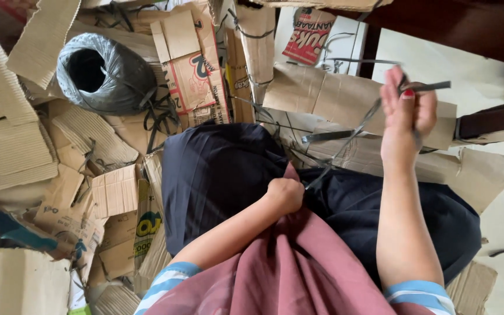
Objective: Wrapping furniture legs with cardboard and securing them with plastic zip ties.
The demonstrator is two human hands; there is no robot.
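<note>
A thin grey plastic strap (351,133) runs taut between my two hands. My left hand (285,194) is closed in a fist on its lower end, down in my lap over the dark blue skirt (223,169). My right hand (406,114) is raised higher and to the right, fingers pinched on the strap's upper end, which sticks out past them. A maroon cloth (298,268) covers my front.
A large spool of grey strapping (103,73) lies at the upper left. Torn and flattened cardboard pieces (118,192) cover the floor all around. A bundle of tied cardboard (322,96) lies ahead. A dark wooden furniture leg (491,119) stands at the right on pale tiles.
</note>
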